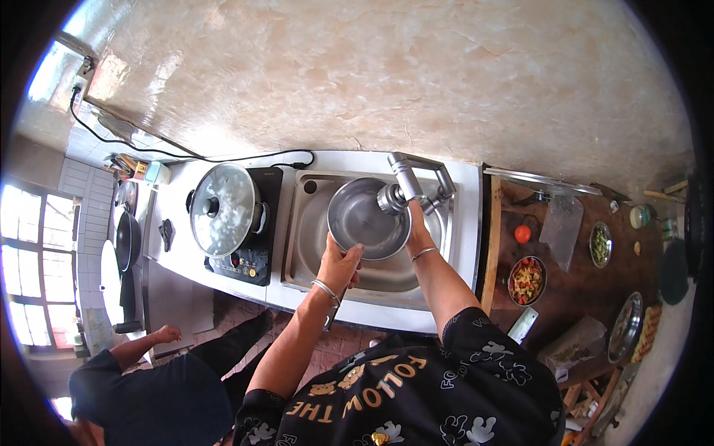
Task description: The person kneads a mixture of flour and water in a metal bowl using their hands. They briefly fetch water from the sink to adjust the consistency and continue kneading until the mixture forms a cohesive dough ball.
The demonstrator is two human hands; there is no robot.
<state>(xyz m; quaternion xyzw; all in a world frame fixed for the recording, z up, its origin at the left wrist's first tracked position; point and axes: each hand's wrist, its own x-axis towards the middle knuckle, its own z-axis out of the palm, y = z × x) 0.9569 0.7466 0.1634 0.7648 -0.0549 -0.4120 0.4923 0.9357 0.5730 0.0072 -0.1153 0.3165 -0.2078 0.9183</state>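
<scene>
A metal pan (362, 228) is held over the stainless-steel sink (304, 267), beneath the head of a metal faucet (409, 181). My left hand (339, 262) grips the pan at its near side, thumb on the rim, and a dark handle (333, 315) extends below that hand towards me. At the pan's right side is my right hand (416, 226). Its fingers are hidden behind the faucet and the pan's edge, so I cannot tell whether it grips the rim. The inside of the pan looks grey and shiny.
Left of the sink, a glass-lidded pot (223, 223) stands on an induction cooker (268, 223). The wooden table (563, 284) at right holds a tomato (522, 234), a bowl of chopped vegetables (527, 281) and a cleaver (523, 325). Another person (162, 390) stands at lower left.
</scene>
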